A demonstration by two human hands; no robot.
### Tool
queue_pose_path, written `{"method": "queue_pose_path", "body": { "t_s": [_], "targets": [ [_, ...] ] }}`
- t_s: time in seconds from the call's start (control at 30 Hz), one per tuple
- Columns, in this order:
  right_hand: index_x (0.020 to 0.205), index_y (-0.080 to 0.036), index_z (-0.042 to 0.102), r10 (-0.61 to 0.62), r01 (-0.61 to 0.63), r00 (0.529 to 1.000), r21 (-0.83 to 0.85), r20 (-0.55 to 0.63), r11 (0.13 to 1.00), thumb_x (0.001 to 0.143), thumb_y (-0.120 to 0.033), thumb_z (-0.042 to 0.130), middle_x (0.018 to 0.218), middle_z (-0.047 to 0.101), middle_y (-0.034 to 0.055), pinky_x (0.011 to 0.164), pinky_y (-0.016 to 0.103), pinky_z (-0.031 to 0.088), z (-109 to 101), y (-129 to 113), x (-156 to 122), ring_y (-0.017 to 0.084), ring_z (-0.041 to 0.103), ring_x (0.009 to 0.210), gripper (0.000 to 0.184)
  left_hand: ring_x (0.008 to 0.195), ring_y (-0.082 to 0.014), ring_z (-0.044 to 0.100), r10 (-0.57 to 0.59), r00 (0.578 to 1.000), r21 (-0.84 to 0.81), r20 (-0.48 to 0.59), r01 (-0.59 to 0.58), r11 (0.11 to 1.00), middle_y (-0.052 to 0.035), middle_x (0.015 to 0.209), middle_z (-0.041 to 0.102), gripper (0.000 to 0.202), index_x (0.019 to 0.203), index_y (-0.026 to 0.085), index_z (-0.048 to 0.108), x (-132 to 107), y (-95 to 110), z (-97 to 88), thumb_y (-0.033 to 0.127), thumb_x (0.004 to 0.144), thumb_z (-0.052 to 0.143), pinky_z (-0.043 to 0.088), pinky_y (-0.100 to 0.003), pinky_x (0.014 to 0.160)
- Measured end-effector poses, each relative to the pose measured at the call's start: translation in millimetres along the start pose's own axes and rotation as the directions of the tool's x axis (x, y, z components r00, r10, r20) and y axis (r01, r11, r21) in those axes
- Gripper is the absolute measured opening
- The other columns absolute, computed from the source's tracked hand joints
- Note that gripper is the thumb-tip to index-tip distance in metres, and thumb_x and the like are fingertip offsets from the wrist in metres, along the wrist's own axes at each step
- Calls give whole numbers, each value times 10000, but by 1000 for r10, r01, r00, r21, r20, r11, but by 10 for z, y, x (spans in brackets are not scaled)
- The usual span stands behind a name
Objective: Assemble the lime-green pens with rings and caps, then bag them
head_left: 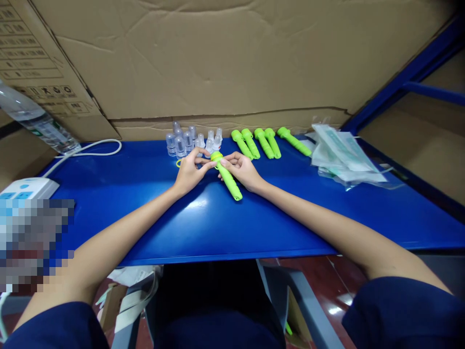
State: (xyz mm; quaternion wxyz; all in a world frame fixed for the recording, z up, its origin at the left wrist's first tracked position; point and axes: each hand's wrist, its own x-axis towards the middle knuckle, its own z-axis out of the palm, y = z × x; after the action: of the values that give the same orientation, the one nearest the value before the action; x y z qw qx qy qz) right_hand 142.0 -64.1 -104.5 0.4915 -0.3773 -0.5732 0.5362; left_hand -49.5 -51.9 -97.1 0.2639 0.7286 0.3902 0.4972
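My left hand [192, 172] and my right hand [244, 170] meet over the middle of the blue table, both closed at the wide head of a lime-green flashlight-shaped handle [229, 183]. Its ribbed grip slants down toward me. A yellow-green band circles the head, where the left fingers pinch. Right thumb and fingers hold the neck. Just left of my left hand, part of a yellow ring [178, 164] shows. Behind the hands stand several clear plastic caps [179, 145] and smaller white-based clear pieces [210, 138]. Several matching green handles [263, 143] lie to the right.
Plastic-wrapped packets [345, 152] are piled at the right of the blue table [232, 232]. On the left are a power strip [34, 189], a white cable [98, 142] and a leaning water bottle [38, 121]. Cardboard [218, 63] walls the back.
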Motion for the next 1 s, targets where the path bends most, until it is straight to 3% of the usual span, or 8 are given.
{"method": "queue_pose_path", "body": {
  "t_s": [0.23,0.47,0.67,0.8,1.0],
  "targets": [
    [1099,-215,507,-30,28,999,36,33,999,700,-618,839,872,721,-2,605,304,644,7,-1,4,147,723,646,657,535,-81,606,6,999,2,-48,-6,1000,11,793,773,333,952,200,539,11,13,1,323,801,809,440,-242,550],
    [996,-180,559,18,-18,999,-5,26,1000,670,-672,830,750,722,25,573,304,630,9,-29,-12,155,702,602,649,480,-59,528,4,1000,19,-26,-3,1000,17,766,756,360,885,205,511,-2,-3,-22,393,800,806,440,-242,536],
    [1016,-209,502,7,-7,999,-9,54,1000,716,-661,806,774,716,6,582,301,628,-12,-1,3,152,707,621,622,508,-64,546,12,1000,30,3,-12,999,8,780,765,283,890,191,557,4,5,-25,354,832,781,415,-224,538],
    [1124,-253,421,-42,40,995,30,87,999,750,-597,809,831,697,-30,602,298,636,-8,7,5,150,721,663,640,609,-92,646,28,999,-1,44,-28,1000,-17,853,785,226,961,181,614,11,10,-17,325,856,753,400,-221,542],
    [1097,-265,384,-58,56,989,20,135,998,785,-588,779,869,677,-42,579,279,629,-7,-3,-1,130,714,643,598,694,-122,702,16,998,-33,53,-15,999,-17,843,776,225,927,178,641,18,23,-18,342,836,765,391,-220,545]
  ]
}}
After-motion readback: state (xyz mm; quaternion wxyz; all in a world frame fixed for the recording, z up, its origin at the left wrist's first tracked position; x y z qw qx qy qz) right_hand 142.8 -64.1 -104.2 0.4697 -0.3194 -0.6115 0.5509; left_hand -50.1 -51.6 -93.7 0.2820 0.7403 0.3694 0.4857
